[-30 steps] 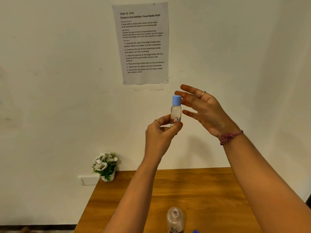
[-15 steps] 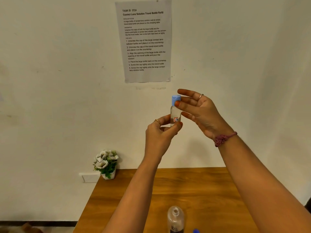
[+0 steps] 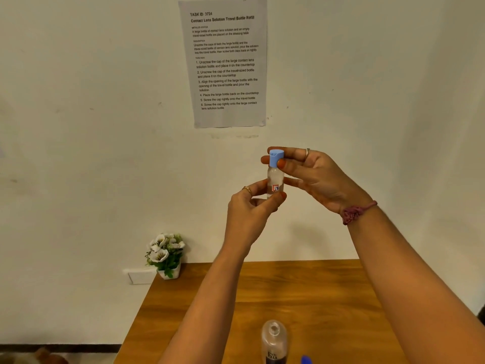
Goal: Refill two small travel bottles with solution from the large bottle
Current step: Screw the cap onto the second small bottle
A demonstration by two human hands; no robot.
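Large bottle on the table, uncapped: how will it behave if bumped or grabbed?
The large bottle looks tall and narrow, so a sideways bump would probably tip it. Its neck is open, so tipping would likely spill solution. Its clear, smooth wall suggests light plastic, possibly slippery; grip low on the body.

I see a travel bottle (image 3: 275, 179) held upright above the table (image 3: 315, 298), my left hand (image 3: 252, 208) at its base, my right hand (image 3: 315, 174) at its cap (image 3: 276, 158). Below, on the table, stands the large bottle (image 3: 274, 342); a plant pot (image 3: 168, 258) sits at the table's far left corner.
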